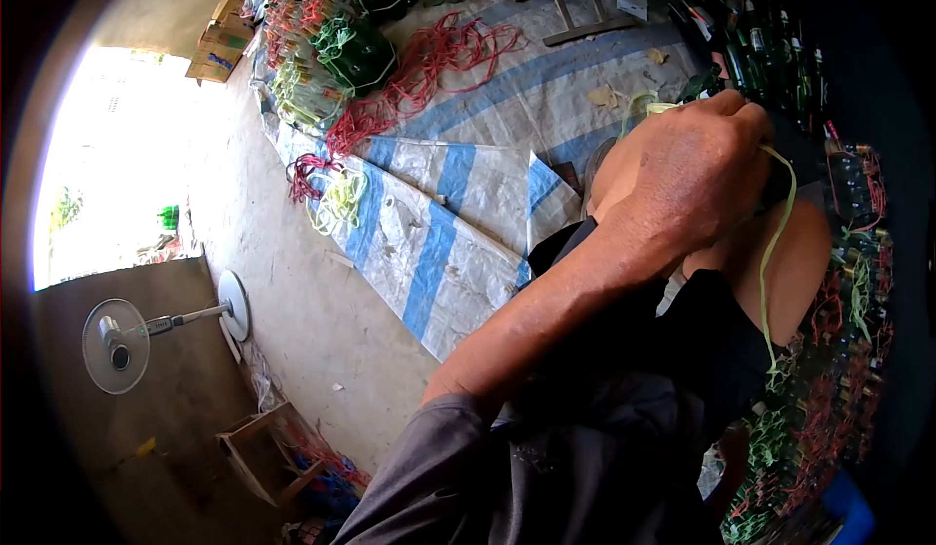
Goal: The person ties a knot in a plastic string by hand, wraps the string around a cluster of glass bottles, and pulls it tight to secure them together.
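My left hand [697,155] reaches across above my bent knees, its back toward me and its fingers curled closed. A pale yellow-green plastic string [780,223] comes out from the hand and hangs down beside my right knee. More of the same string shows on the far side of the hand. Dark green glass [704,82] shows just beyond my knuckles; the hand hides most of what lies under it. My right hand does not show.
Tied glass bottles [356,53] with red and green strings stand at the upper left. Loose red string [439,58] lies on a blue-striped sheet [453,179], near a small wooden frame [585,19]. Bottles [770,58] crowd the right side. A fan [117,345] stands left.
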{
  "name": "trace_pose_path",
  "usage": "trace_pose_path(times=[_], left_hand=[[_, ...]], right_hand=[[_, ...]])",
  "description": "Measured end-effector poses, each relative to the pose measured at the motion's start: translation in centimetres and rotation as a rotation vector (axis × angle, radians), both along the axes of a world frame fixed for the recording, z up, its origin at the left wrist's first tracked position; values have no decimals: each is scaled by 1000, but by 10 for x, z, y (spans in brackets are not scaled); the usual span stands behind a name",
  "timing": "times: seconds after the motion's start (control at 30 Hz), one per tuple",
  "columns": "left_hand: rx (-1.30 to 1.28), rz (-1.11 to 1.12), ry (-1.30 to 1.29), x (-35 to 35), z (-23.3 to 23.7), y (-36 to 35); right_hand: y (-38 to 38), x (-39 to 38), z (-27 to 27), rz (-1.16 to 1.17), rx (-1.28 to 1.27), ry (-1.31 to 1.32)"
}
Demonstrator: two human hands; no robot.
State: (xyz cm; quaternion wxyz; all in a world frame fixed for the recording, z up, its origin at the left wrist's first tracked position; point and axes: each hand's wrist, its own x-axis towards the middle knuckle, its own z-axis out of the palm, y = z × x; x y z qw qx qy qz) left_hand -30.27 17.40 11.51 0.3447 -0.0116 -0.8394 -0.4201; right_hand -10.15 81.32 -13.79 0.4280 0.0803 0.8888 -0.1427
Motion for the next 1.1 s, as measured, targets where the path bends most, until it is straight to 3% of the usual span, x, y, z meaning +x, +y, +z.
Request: trace_pose_path(times=[0.07, 0.17, 0.23, 0.3, 0.43, 0.53, 0.57, 0.67, 0.73, 0.77, 0.83, 0.97, 1.03, 1.1], left_hand=[[3, -19, 40, -1, 3, 7], [-96, -66, -58, 8, 15, 12], [-124, -96, -37, 8, 14, 19], [-125, -121, 4, 6, 10, 30], [-115, -169, 60, 7, 6, 51], [-84, -202, 86, 11, 6, 55], [-90, -210, 70, 13, 5, 53], [-104, -222, 11, 15, 4, 45], [-106, -220, -31, 13, 2, 37], [-114, -228, -46, 11, -2, 33], [-109, -309, -147, 10, -1, 23], [-153, -267, -176, -1, 10, 9], [-130, -237, -101, -18, -4, 0], [-6, -216, -195, -22, -3, -7]], right_hand=[[-46, -42, 59, 6, -113, 257], [-166, -98, 161, -185, -376, 763], [-215, -119, 205, -150, -339, 943], [-287, -137, 237, -63, -502, 1182], [-369, -175, 251, 109, -888, 1152], [-404, -196, 248, 265, -884, 1078], [-404, -201, 230, 250, -1007, 1072], [-392, -193, 209, 42, -1021, 739], [-414, -180, 228, -120, -1151, 632], [-414, -181, 239, -83, -1161, 574], [-409, -178, 258, -143, -1081, 550], [-387, -180, 278, -291, -1094, 623], [-373, -180, 282, -365, -1097, 686], [-352, -179, 285, -437, -1093, 698]])
